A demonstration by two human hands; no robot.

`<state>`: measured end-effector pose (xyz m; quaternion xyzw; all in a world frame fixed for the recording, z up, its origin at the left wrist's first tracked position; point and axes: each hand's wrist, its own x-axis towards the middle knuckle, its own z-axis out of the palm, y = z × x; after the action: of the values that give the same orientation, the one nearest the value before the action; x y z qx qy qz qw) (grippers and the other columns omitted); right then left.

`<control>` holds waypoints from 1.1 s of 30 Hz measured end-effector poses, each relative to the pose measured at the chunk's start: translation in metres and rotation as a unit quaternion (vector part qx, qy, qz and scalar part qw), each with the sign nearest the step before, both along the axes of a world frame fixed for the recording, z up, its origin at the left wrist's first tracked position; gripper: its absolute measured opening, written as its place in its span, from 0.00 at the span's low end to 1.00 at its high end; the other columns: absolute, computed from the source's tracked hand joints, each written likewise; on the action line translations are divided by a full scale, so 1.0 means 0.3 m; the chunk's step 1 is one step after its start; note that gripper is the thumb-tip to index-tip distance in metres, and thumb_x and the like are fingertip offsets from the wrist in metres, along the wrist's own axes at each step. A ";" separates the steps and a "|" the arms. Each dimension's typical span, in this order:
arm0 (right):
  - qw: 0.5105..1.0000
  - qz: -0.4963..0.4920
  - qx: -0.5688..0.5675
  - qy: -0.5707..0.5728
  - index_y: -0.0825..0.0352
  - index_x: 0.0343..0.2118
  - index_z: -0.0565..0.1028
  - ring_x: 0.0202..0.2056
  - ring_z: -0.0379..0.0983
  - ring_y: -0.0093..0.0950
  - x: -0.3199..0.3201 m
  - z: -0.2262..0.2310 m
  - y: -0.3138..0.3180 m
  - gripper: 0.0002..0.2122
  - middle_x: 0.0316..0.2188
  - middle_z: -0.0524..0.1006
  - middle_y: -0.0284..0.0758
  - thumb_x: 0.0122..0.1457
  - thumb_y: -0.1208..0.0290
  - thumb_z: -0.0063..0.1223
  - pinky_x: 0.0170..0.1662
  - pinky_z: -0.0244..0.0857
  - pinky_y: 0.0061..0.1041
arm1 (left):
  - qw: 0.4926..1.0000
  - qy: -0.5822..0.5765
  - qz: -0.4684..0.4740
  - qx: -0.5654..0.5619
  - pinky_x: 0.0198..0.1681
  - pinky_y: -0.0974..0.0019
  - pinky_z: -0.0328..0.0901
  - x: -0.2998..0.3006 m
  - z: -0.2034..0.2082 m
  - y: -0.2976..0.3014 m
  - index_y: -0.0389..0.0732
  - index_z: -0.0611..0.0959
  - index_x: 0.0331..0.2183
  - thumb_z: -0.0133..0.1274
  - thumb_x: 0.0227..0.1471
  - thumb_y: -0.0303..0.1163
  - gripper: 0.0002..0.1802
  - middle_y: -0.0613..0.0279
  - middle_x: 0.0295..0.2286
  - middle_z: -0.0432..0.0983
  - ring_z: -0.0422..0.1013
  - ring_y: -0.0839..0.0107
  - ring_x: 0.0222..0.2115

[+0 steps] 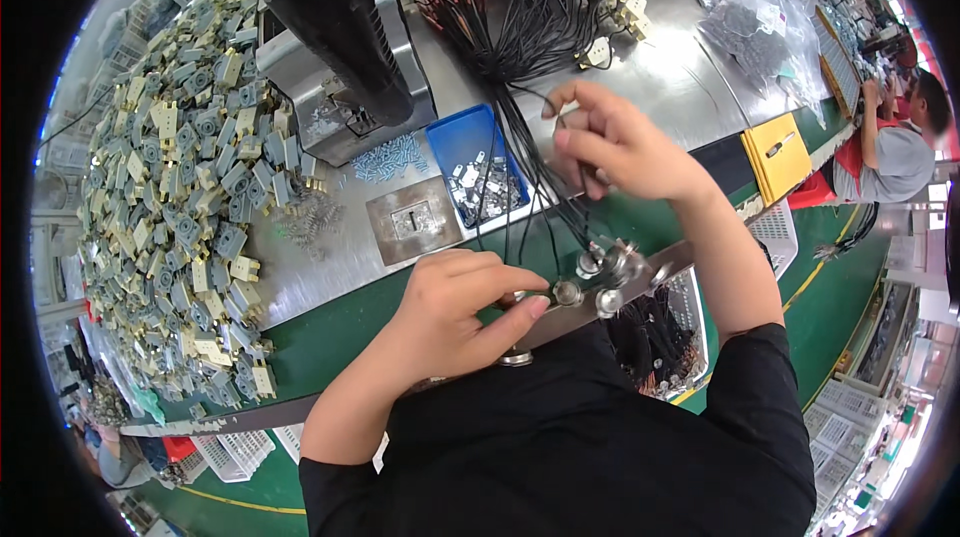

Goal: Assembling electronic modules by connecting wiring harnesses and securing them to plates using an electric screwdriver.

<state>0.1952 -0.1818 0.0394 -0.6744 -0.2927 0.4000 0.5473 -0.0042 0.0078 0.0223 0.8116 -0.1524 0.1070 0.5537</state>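
A bundle of black cables [500,55] lies across the table. Its lower ends hang over the near edge and carry round silvery end pieces [608,301]. Low at the table's edge, my left hand [455,312] is closed, thumb and forefinger pinching a black cable close to one round end piece [567,293]. Further right and higher, my right hand [620,145] curls its fingers around a black cable that leads off the bundle; part of it is hidden behind the fingers. A blue tray [462,127] of small metal parts stands between the hands, beyond the cables.
Grey and cream plug parts [190,187] are heaped at the left. A dark press-like machine [325,27] rises behind blue screws [390,159] and a metal plate [412,221]. Yellow pads [777,155] and plastic bags [760,32] lie right. A co-worker [900,137] sits far right.
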 end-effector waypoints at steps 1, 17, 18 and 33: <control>1.000 -0.016 -0.017 0.004 0.68 0.53 0.68 0.21 0.68 0.15 0.008 0.010 -0.006 0.11 0.24 0.72 0.26 0.72 0.73 0.47 0.24 0.62 0.16 | 1.000 0.011 -0.003 0.016 0.25 0.66 0.67 0.001 0.004 0.004 0.41 0.88 0.34 0.67 0.50 0.27 0.07 0.64 0.21 0.78 0.77 0.68 0.20; 0.887 -0.178 -0.021 -0.425 0.69 0.53 0.77 0.24 0.65 0.12 0.093 -0.131 -0.022 0.12 0.25 0.70 0.23 0.72 0.73 0.46 0.26 0.61 0.17 | 0.996 0.015 -0.003 0.083 0.24 0.64 0.66 0.055 0.008 -0.013 0.41 0.88 0.35 0.67 0.47 0.27 0.09 0.60 0.20 0.78 0.76 0.65 0.20; 0.938 -0.183 -0.027 -0.292 0.69 0.51 0.77 0.24 0.65 0.12 0.076 -0.119 -0.018 0.11 0.24 0.70 0.23 0.72 0.72 0.47 0.27 0.61 0.16 | 0.990 -0.015 -0.013 0.140 0.28 0.62 0.68 0.088 0.039 -0.022 0.41 0.87 0.36 0.68 0.46 0.28 0.12 0.60 0.25 0.79 0.77 0.65 0.26; 0.986 -0.130 0.019 0.099 0.66 0.53 0.68 0.22 0.70 0.16 -0.049 -0.132 -0.079 0.11 0.25 0.76 0.29 0.72 0.71 0.50 0.25 0.62 0.17 | 0.956 -0.093 -0.085 0.266 0.46 0.57 0.65 0.314 0.014 -0.016 0.45 0.86 0.29 0.69 0.37 0.29 0.12 0.65 0.31 0.77 0.72 0.61 0.41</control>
<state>0.1803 -0.2055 -0.0002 -0.6535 -0.1548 0.3848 0.6332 0.0901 0.0031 0.0266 0.9001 -0.2943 0.0898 0.3084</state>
